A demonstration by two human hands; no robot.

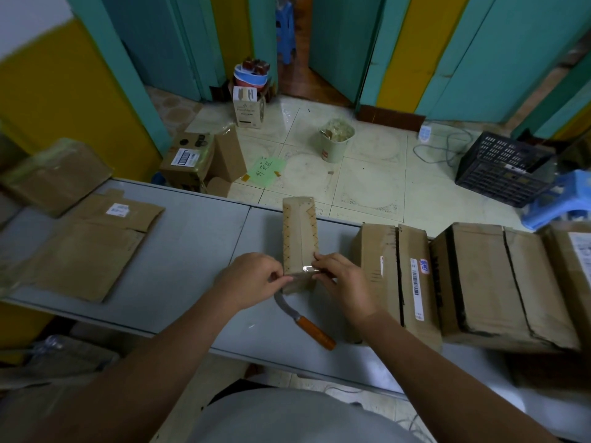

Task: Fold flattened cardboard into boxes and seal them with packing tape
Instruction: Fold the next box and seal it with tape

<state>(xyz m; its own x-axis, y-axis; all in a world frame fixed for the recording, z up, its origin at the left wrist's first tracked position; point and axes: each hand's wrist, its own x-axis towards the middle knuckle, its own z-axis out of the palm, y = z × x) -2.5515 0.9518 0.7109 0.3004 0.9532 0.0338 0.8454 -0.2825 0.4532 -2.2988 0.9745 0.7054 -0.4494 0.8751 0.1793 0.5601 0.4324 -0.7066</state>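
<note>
**Sealing step: small box, tape at the near end**

You were mid-seal. The small box (300, 231) sat centre frame on the grey table (192, 251), long axis pointing away from you, with a glossy strip of tape (307, 268) running along its top seam and over the near edge.

Left hand (252, 279): fingers curled, thumb and forefinger pinching the tape at the box's near left corner. Right hand (343, 282): fingers curled too, tips gripping the tape at the near right corner. Neither hand was spread.

My read is that the top seam was covered and the tape end was being folded down the near face. The next move would call for pressing that end flat without creases, then cutting. The curved knife (307, 324) with the orange handle lay just below your hands, blade end tucked under the box's near end. I couldn't see a tape roll.

Surface and room:
- Flattened cardboard (96, 244) lay left of centre on the table, well apart from the box.
- Larger boxes (499, 282) sat in a row at right, the nearest just beside your right hand.
- Beyond the table was a tiled floor (367, 180) with a filled bin (335, 140), a dark crate (505, 167) and a blue stool (559, 199) at right, and a green sheet (265, 171) taped down.
</note>
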